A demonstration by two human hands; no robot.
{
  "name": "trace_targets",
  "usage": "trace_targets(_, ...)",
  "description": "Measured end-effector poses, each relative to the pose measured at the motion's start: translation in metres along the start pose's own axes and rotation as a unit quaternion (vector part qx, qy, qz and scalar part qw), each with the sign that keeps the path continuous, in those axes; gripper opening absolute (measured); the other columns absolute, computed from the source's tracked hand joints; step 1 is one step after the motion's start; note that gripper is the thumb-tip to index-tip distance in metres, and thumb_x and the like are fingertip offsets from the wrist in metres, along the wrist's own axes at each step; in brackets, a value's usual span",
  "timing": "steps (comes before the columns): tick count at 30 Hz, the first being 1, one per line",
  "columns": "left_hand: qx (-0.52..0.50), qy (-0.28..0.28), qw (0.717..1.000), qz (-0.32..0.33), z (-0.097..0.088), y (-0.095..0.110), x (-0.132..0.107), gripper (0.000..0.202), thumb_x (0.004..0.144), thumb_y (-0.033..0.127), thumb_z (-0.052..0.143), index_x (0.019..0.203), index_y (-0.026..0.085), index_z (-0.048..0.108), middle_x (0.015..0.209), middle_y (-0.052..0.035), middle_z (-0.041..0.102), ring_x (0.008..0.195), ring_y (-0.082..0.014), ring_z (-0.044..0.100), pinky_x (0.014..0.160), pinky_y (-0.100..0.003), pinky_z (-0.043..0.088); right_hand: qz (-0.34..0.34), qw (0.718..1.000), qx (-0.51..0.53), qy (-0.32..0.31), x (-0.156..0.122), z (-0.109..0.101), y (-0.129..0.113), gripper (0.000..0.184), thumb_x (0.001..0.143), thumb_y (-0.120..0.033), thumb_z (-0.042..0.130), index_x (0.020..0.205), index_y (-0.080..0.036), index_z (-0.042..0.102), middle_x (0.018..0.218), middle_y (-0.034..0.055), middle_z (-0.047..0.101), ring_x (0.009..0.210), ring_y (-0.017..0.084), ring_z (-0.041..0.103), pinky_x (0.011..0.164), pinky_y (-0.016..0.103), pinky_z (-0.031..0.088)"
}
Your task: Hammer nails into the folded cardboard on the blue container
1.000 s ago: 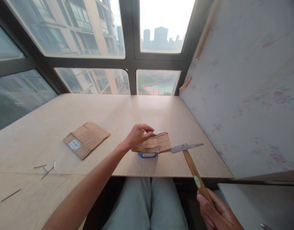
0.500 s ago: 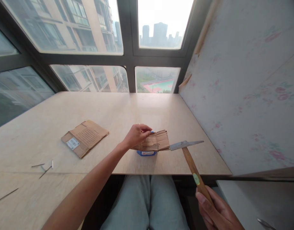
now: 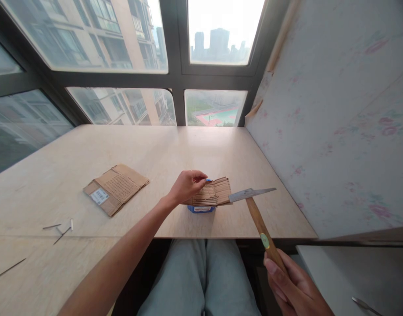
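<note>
My right hand [image 3: 293,281] is wrapped round the wooden handle of a hammer [image 3: 258,217]. Its narrow metal head lies level with the cardboard, the left end at or just over the right edge. My left hand [image 3: 188,186] is closed in a pinch above a stack of folded corrugated cardboard [image 3: 217,193]. Whatever may be between the fingertips is too small to make out. Under the cardboard sits a blue container [image 3: 201,210] with a pale label, mostly hidden.
Several loose nails [image 3: 11,268] lie at the left of the tabletop [image 3: 175,153]. A flattened cardboard piece [image 3: 117,188] with a barcode label is left of my left hand. Windows stand behind, a papered wall [image 3: 336,123] to the right. A metal utensil handle [image 3: 364,305] shows lower right.
The hammer and my right hand have shifted slightly left and up, bringing the head closer to the cardboard. My left hand keeps its pinch in the same place.
</note>
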State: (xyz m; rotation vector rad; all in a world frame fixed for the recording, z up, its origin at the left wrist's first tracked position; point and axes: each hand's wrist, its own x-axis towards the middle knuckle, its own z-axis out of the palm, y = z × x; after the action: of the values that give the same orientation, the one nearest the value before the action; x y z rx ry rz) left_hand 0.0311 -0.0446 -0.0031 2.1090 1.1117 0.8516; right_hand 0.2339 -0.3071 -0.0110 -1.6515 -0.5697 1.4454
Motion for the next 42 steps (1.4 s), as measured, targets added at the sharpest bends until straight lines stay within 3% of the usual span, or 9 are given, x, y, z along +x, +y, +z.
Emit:
trace_targets(9, 0.065, 0.001, 0.997, 0.042, 0.000, -0.001, -0.001, 0.015, 0.083, 0.016, 0.064, 0.091, 0.017, 0.077, 0.086, -0.0047, 0.078, 0.076, -0.0173, 0.071, 0.073, -0.028, 0.053, -0.003, 0.999, -0.022, -0.023, 0.005, -0.003, 0.004, 0.056, 0.076, -0.077, 0.062, 0.084, -0.025, 0.042, 0.053, -0.0142, 0.029, 0.033, -0.001, 0.012, 0.027, 0.008, 0.015)
trace_targets(19, 0.061, -0.004, 0.998, 0.021, 0.000, -0.003, -0.003, 0.015, 0.083, 0.017, 0.065, 0.093, 0.017, 0.076, 0.087, -0.0047, 0.078, 0.076, -0.0175, 0.072, 0.073, -0.028, 0.054, -0.008, 0.999, -0.025, -0.031, 0.004, -0.002, 0.000, 0.056, 0.077, -0.077, 0.062, 0.083, -0.025, 0.042, 0.054, -0.0138, 0.033, 0.031, -0.002, 0.015, 0.025, 0.008, 0.019)
trace_targets(25, 0.060, -0.008, 0.998, 0.006, 0.001, -0.004, -0.007, 0.019, 0.083, 0.017, 0.065, 0.099, 0.017, 0.075, 0.087, -0.0046, 0.078, 0.079, -0.0180, 0.072, 0.073, -0.028, 0.054, -0.020, 0.999, -0.038, -0.021, 0.001, 0.005, -0.019, 0.056, 0.077, -0.077, 0.063, 0.081, -0.024, 0.043, 0.052, -0.0136, 0.033, 0.031, -0.001, 0.017, 0.025, 0.008, 0.021)
trace_targets(31, 0.051, -0.006, 0.999, -0.002, 0.002, -0.006, -0.008, 0.021, 0.082, 0.016, 0.065, 0.101, 0.017, 0.074, 0.085, -0.0038, 0.077, 0.076, -0.0170, 0.071, 0.073, -0.027, 0.053, -0.067, 0.995, -0.056, -0.057, 0.015, 0.009, -0.035, 0.054, 0.080, -0.074, 0.061, 0.082, -0.025, 0.041, 0.054, -0.0136, 0.035, 0.030, 0.000, 0.019, 0.024, 0.010, 0.024)
trace_targets(37, 0.023, -0.006, 1.000, 0.000, 0.001, -0.007, -0.009, 0.020, 0.081, 0.018, 0.065, 0.099, 0.018, 0.073, 0.081, -0.0027, 0.077, 0.070, -0.0155, 0.068, 0.069, -0.026, 0.052, -0.121, 0.975, -0.157, -0.099, 0.034, 0.017, -0.061, 0.050, 0.087, -0.072, 0.051, 0.079, -0.025, 0.040, 0.052, -0.0128, 0.035, 0.030, 0.002, 0.023, 0.024, 0.013, 0.024)
trace_targets(42, 0.009, 0.001, 1.000, 0.002, 0.001, -0.011, -0.010, 0.005, 0.081, 0.020, 0.067, 0.083, 0.018, 0.071, 0.075, -0.0006, 0.075, 0.068, -0.0153, 0.067, 0.065, -0.025, 0.050, -0.161, 0.949, -0.251, -0.098, 0.045, 0.029, -0.083, 0.043, 0.094, -0.064, 0.046, 0.079, -0.024, 0.045, 0.048, -0.0109, 0.034, 0.031, 0.005, 0.025, 0.028, 0.017, 0.019)
